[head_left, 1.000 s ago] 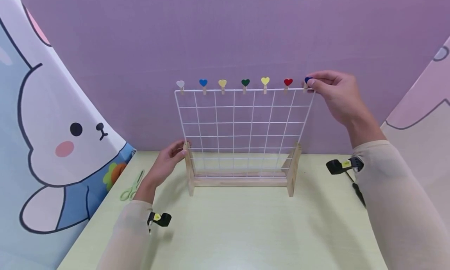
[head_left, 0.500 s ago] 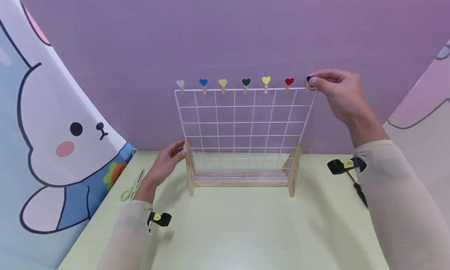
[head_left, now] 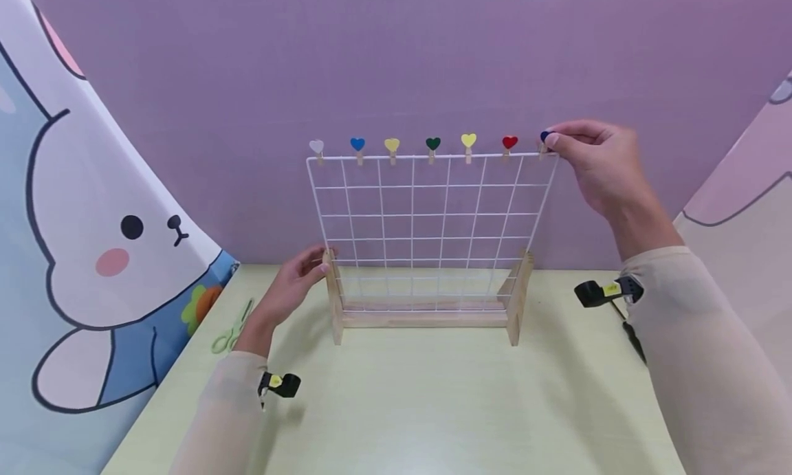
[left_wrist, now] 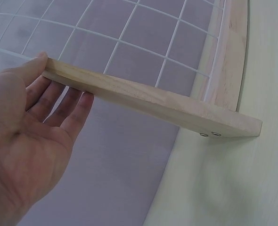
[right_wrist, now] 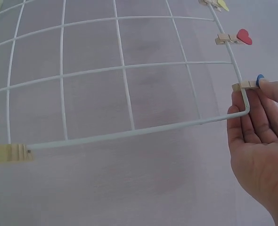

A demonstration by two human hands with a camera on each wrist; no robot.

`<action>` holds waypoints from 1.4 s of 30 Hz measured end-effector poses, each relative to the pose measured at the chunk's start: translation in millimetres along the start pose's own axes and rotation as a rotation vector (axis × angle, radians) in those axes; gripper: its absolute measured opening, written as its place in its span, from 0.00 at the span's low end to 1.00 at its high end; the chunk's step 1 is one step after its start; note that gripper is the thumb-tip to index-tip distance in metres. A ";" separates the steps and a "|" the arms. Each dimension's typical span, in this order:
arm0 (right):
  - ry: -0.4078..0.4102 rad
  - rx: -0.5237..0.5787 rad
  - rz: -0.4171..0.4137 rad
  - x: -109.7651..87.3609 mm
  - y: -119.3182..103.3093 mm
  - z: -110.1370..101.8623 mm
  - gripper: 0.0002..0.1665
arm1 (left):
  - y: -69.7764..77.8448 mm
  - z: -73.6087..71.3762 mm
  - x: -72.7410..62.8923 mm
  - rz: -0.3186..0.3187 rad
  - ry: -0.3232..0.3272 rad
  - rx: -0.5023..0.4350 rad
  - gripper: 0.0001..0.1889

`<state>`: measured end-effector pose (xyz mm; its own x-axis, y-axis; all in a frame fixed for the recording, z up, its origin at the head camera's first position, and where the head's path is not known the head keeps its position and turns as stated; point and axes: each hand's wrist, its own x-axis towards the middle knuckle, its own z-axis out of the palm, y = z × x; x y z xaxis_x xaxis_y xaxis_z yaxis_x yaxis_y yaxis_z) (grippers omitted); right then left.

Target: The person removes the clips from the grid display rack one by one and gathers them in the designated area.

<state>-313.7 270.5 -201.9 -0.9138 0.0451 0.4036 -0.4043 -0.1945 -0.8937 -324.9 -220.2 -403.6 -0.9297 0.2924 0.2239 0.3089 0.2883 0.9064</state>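
Observation:
A white wire grid (head_left: 427,215) stands upright in a wooden stand (head_left: 427,319). Along its top rail sit several small wooden clothespins with hearts, among them a red-heart clothespin (head_left: 509,143) and a green-heart clothespin (head_left: 433,146). At the top right corner my right hand (head_left: 603,166) pinches a dark-blue-heart clothespin (right_wrist: 246,85); this peg straddles the rail in the right wrist view. My left hand (head_left: 289,286) holds the upper end of the stand's left wooden leg (left_wrist: 148,96), thumb on one side and fingertips on the other.
Green scissors (head_left: 232,329) lie on the pale table (head_left: 427,406) beside the left forearm. A dark-handled tool (head_left: 634,341) lies partly behind the right sleeve. A purple backdrop (head_left: 427,62) rises close behind the grid.
My right hand, with the dark-blue-heart clothespin, has shifted slightly right and up. The grid's top right corner moved a little the same way. The left hand stays on the leg.

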 end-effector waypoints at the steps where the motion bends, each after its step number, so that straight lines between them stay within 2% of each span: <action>1: 0.000 0.017 -0.013 0.2 -1.2 0.2 0.13 | 0.2 -0.2 -0.2 0.000 -0.001 0.004 0.27; 7: -0.018 0.068 -0.100 0.9 -11.8 1.5 0.11 | 2.1 -0.8 -0.4 0.011 0.000 0.021 0.27; 14: -0.024 0.113 -0.128 -6.4 -18.2 -5.7 0.07 | 0.0 -1.1 -1.8 0.024 -0.002 0.014 0.27; 20: -0.015 0.156 -0.087 -23.6 -18.2 -22.5 0.07 | 0.8 -1.4 -1.9 0.015 -0.004 0.020 0.27; 23: -0.006 0.083 -0.021 -36.2 -13.3 -35.6 0.08 | 0.2 -1.6 -1.1 0.018 -0.005 0.019 0.27; 27: -0.021 -0.089 0.085 -55.3 4.9 -55.9 0.14 | -1.3 -2.2 -1.7 0.023 -0.012 0.014 0.27; 29: -0.017 -0.156 0.108 -62.9 20.6 -66.7 0.17 | -1.5 -1.8 -0.1 0.024 -0.015 0.013 0.26; 32: 0.010 -0.368 0.184 -74.6 44.4 -80.0 0.20 | -0.4 -2.3 -1.8 0.026 -0.014 0.011 0.26; 35: 0.028 -0.505 0.249 -85.8 67.3 -91.1 0.22 | 1.3 -1.8 -1.9 0.035 -0.017 0.002 0.26; 37: 0.018 -0.481 0.272 -93.1 84.6 -96.9 0.18 | 1.2 -1.4 -1.7 0.041 -0.022 0.003 0.27; 40: 0.003 -0.316 0.263 -103.4 115.3 -104.1 0.09 | 0.9 -1.1 -1.9 0.041 -0.023 0.007 0.27; 42: -0.006 -0.277 0.276 -110.4 135.6 -108.9 0.07 | 0.7 -1.3 -2.4 0.038 -0.025 0.013 0.27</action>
<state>-271.9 345.9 -389.0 -0.9898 0.0222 0.1407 -0.1387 0.0736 -0.9876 -322.7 -221.9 -403.0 -0.9120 0.3261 0.2489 0.3467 0.2882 0.8926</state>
